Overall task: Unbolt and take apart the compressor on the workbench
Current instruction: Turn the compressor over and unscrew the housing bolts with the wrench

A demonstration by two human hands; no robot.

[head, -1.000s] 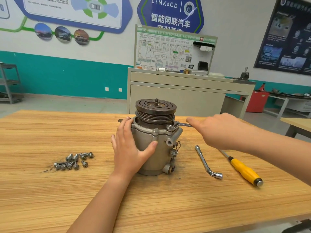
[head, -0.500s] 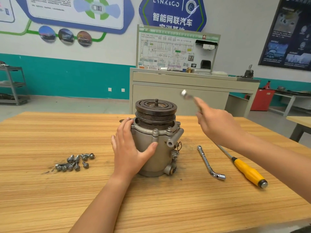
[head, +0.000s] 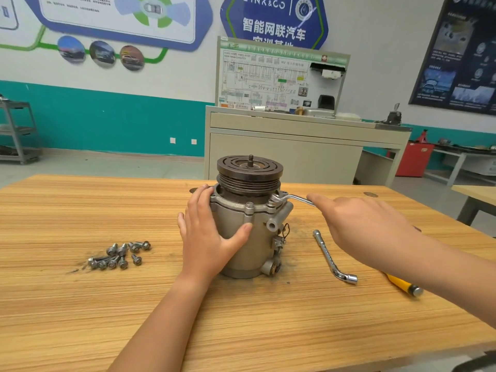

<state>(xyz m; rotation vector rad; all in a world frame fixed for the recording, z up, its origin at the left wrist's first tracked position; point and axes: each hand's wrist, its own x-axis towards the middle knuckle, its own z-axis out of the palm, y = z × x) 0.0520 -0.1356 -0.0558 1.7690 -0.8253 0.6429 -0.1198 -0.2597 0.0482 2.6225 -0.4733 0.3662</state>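
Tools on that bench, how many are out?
3: a wrench in the right hand, set on the compressor; an L-shaped socket wrench lying right of it; a yellow-handled screwdriver, partly hidden under the forearm.

Automotive training workshop. Wooden workbench (head: 80, 304) fills the foreground. Wiring-diagram trainer board (head: 268, 81) on a cabinet, upper centre. Car posters (head: 120, 17) along the top wall. Metal shelving (head: 18, 130) at left edge. L-shaped socket wrench (head: 332, 256) lower right.

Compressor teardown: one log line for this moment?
left hand holds compressor | right hand holds wrench on flange | loose bolts on workbench
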